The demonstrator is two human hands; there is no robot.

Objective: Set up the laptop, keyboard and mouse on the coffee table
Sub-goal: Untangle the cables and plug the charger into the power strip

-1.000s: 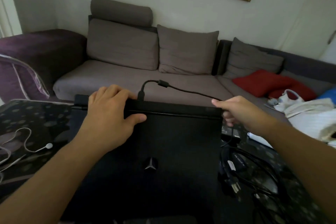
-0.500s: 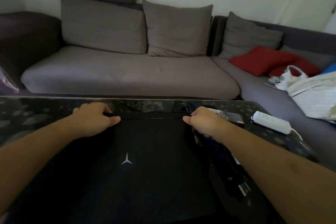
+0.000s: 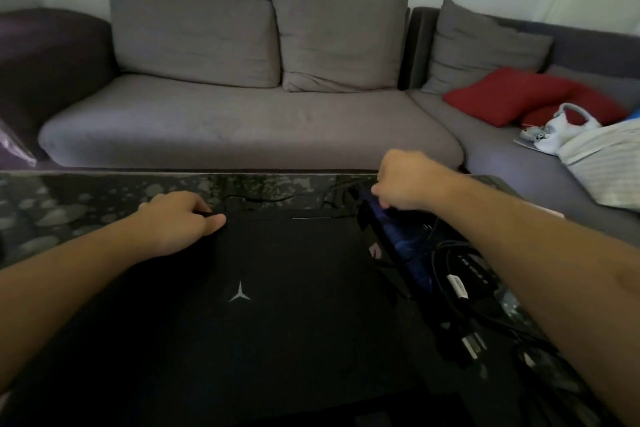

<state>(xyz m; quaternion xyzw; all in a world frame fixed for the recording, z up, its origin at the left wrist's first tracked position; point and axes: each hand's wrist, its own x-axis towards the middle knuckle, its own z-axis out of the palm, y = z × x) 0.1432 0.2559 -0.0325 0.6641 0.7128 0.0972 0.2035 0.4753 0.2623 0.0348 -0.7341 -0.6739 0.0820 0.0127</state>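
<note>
A closed black laptop (image 3: 263,288) with a silver star logo lies flat on the dark speckled coffee table (image 3: 69,204). My left hand (image 3: 176,222) grips its far left edge, fingers curled over the rim and thumb on the lid. My right hand (image 3: 408,180) is raised just past the laptop's far right corner and pinches the top of a dark bluish flat thing (image 3: 398,239) that runs along the laptop's right side. I cannot tell what that thing is. No mouse shows.
A tangle of black cables with a power brick (image 3: 474,270) lies on the table right of the laptop. A thin black cable (image 3: 256,199) curls behind the laptop. Beyond the table stands a grey sofa (image 3: 242,121) with red cushions (image 3: 509,94) and a white bag (image 3: 561,121).
My right hand left the laptop's far right corner, rose slightly and now grips the bluish thing beside it. My left hand stays on the far left edge.
</note>
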